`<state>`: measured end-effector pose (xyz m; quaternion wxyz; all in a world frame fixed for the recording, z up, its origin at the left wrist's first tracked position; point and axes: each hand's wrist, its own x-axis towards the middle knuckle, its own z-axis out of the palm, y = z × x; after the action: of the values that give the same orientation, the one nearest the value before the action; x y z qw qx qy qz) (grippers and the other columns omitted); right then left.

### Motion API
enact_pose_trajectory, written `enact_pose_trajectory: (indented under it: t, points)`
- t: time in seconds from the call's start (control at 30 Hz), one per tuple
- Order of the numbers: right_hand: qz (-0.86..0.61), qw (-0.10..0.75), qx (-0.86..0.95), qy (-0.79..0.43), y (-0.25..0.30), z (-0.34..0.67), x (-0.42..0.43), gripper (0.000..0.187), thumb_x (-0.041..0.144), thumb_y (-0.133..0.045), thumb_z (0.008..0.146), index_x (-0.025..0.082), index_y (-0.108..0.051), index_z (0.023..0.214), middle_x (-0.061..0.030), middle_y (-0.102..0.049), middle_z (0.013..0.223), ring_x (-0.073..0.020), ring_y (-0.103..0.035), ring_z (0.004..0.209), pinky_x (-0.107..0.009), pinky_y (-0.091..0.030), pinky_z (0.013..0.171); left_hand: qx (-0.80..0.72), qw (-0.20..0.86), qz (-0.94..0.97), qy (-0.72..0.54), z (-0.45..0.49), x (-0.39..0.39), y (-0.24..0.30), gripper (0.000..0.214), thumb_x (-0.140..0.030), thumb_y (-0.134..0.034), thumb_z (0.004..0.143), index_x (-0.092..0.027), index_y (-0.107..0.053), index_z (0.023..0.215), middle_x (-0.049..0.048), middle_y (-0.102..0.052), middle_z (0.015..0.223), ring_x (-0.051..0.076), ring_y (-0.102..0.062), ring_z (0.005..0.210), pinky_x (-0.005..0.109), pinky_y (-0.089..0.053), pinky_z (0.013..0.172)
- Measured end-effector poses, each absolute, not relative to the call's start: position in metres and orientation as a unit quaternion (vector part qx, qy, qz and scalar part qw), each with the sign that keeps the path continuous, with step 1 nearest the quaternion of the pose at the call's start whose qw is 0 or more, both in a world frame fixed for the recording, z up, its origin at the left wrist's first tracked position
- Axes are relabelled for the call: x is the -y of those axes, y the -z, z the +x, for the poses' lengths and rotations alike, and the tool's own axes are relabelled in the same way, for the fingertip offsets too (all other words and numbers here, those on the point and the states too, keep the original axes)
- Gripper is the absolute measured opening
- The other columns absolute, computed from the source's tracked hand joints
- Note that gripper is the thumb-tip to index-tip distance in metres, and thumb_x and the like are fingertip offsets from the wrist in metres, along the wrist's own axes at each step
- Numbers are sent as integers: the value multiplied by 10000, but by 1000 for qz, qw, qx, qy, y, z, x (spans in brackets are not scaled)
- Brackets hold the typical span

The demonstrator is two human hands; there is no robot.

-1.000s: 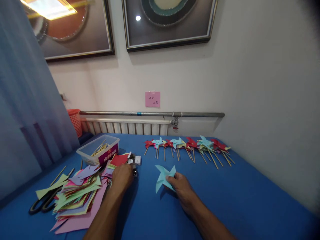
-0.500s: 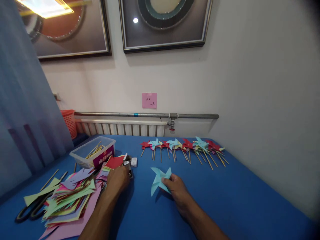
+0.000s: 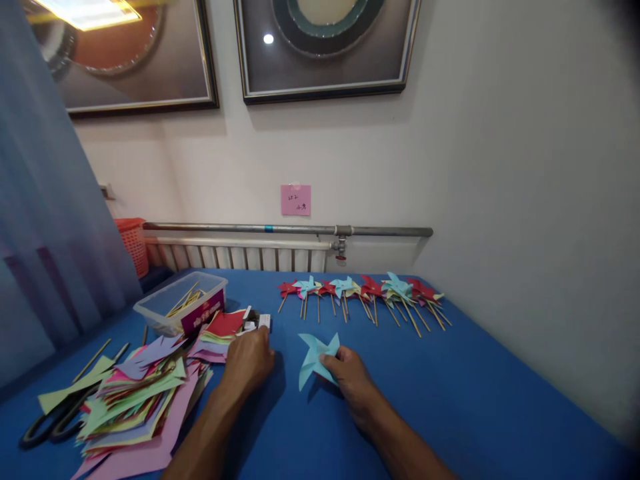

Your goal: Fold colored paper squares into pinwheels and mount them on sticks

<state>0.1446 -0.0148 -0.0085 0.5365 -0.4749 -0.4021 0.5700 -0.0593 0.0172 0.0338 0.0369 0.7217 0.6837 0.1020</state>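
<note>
My right hand (image 3: 350,380) pinches a light blue paper pinwheel (image 3: 315,360) near its middle, thumb on top, above the blue table. The pinwheel has folded blades, and no stick shows on it. My left hand (image 3: 250,357) is curled, with its fingertips against a small white box (image 3: 264,322); whatever lies between the fingers is hidden. Close by that hand sit a small open box with dark contents (image 3: 251,321) and a stack of coloured paper squares (image 3: 215,337). Finished pinwheels on sticks (image 3: 345,287) lie in a row at the back.
At left lie a larger pile of coloured paper (image 3: 135,400), black-handled scissors (image 3: 65,420) and a loose stick (image 3: 93,360). Behind them stands a clear plastic tub (image 3: 150,310) holding thin sticks. A red basket (image 3: 134,247), a blue curtain (image 3: 55,200) and a wall pipe (image 3: 240,229) border the table.
My left hand has moved right and slightly back, from the dark contents of the small open box to the white box. My right hand keeps the pinwheel in nearly the same place.
</note>
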Motion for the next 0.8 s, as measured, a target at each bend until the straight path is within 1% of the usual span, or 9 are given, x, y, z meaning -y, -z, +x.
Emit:
enact_pose_trajectory:
  t: [0.13, 0.23, 0.37, 0.43, 0.57, 0.7, 0.8]
  points:
    - [-466, 541, 403, -572, 7, 145, 16, 255, 346, -747, 651, 153, -713, 815, 6, -677, 664, -142, -559, 585, -265, -438, 610, -635, 86, 759, -115, -41, -9, -24, 194, -173, -547, 818, -183, -696, 942, 134, -746, 902, 277, -683, 870, 316, -370, 702]
    - [-475, 537, 403, -569, 7, 146, 15, 240, 342, -734, 652, 155, -704, 798, 15, -652, 627, -131, -534, 548, -257, -418, 578, -608, 135, 765, -164, -35, -9, -16, 160, -164, -549, 815, -189, -700, 864, 90, -741, 845, 239, -669, 831, 294, -339, 677]
    - [-480, 543, 403, -560, 9, 146, 13, 229, 335, -731, 649, 154, -694, 783, 11, -645, 628, -128, -529, 547, -256, -420, 578, -579, 224, 755, -214, -36, -13, -9, 152, -176, -563, 813, -187, -714, 791, 35, -715, 742, 178, -639, 731, 258, -325, 640]
    - [-480, 546, 403, -556, 10, 146, 13, 217, 329, -731, 650, 156, -689, 774, 11, -642, 631, -128, -528, 554, -253, -418, 574, -575, 217, 762, -203, -37, -13, -7, 169, -180, -565, 808, -192, -734, 795, 40, -726, 757, 184, -645, 744, 260, -335, 649]
    - [-470, 548, 402, -563, 11, 147, 13, 214, 332, -728, 674, 157, -694, 792, 15, -645, 640, -126, -532, 558, -253, -435, 582, -560, 163, 799, -150, -39, -12, -6, 236, -138, -552, 774, -218, -770, 815, 78, -771, 885, 233, -681, 876, 286, -382, 725]
    - [-479, 549, 398, -557, 14, 148, 11, 241, 333, -742, 672, 150, -705, 825, 4, -673, 672, -140, -572, 582, -269, -480, 622, -525, 170, 823, -136, -41, -11, -6, 310, -99, -524, 766, -238, -785, 857, 88, -781, 935, 248, -695, 930, 297, -412, 767]
    - [-476, 545, 400, -563, 18, 149, 9, 283, 339, -750, 679, 140, -718, 878, -2, -687, 691, -143, -587, 589, -273, -493, 633, -524, 164, 825, -133, -42, -11, -6, 293, -103, -522, 779, -220, -779, 857, 105, -778, 943, 261, -693, 947, 310, -416, 785]
